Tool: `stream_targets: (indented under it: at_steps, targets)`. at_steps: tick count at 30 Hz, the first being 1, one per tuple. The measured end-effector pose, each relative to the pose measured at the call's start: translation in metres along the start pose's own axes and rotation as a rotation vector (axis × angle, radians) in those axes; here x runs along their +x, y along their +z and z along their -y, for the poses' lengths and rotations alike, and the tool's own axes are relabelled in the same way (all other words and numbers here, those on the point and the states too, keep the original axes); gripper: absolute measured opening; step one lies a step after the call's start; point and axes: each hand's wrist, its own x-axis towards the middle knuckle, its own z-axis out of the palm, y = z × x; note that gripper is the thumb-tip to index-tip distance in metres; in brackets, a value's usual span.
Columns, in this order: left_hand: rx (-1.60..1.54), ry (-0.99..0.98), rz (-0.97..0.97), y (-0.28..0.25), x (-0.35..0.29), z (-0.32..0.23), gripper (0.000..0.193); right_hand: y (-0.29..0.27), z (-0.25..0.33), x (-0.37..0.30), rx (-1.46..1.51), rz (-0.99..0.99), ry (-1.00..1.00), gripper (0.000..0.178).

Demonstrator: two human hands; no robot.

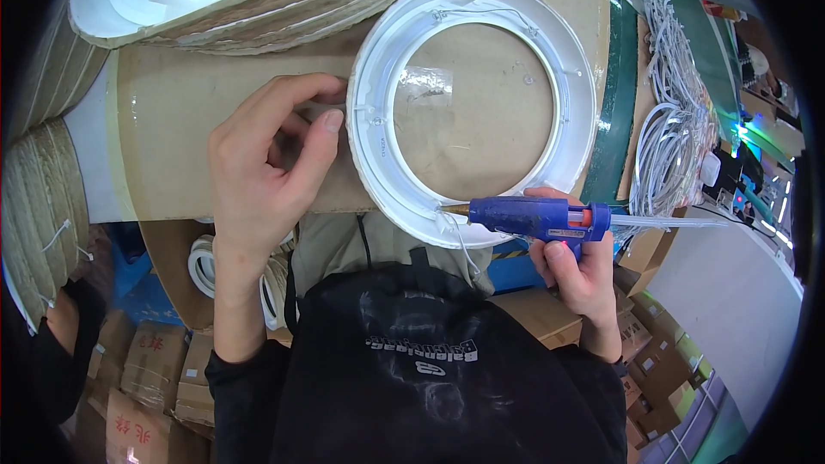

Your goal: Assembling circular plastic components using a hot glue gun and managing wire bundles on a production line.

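A white round plastic ring frame (577, 77) lies on the cardboard-covered table in front of me, a thin wire running along its inner channel. My left hand (271, 133) is at its left rim, fingers curved and thumb apart, fingertips at or just short of the edge. A blue hot glue gun (524, 216) is in my right hand (574, 271), with a clear glue stick (666, 222) poking out of its back. The gun's brass nozzle points left onto the ring's lower channel, beside a thin white cable (464, 245) that hangs over the near edge.
A stack of larger white-and-tan oval frames (258, 13) stands at the far left. To the right lies a bundle of white cables (675, 137). Cardboard boxes (155, 361) sit low on both sides. Another person's sleeve (82, 352) shows at the left edge.
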Motion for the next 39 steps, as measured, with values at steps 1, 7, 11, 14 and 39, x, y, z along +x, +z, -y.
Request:
stream_targets:
  at_steps: [1, 7, 11, 14, 39]
  targets:
    - [0.011, -0.002, -0.002, -0.001, 0.0, -0.001, 0.02, 0.0, 0.0, 0.001, 0.007, -0.001, -0.013, 0.055]
    - [0.002, 0.005, -0.013, 0.001, 0.0, 0.002, 0.02, 0.0, -0.002, 0.001, -0.013, -0.018, -0.025, 0.056]
    - [0.007, -0.008, -0.016, -0.001, -0.001, 0.0, 0.02, 0.002, 0.006, 0.001, 0.01, -0.044, 0.012, 0.055]
    - [0.044, -0.011, -0.021, 0.0, -0.001, -0.001, 0.02, -0.001, 0.013, -0.006, 0.039, -0.246, -0.004, 0.05]
    - [0.036, -0.04, -0.055, 0.005, -0.005, 0.011, 0.02, -0.019, -0.008, -0.053, 0.037, -0.316, 0.102, 0.055]
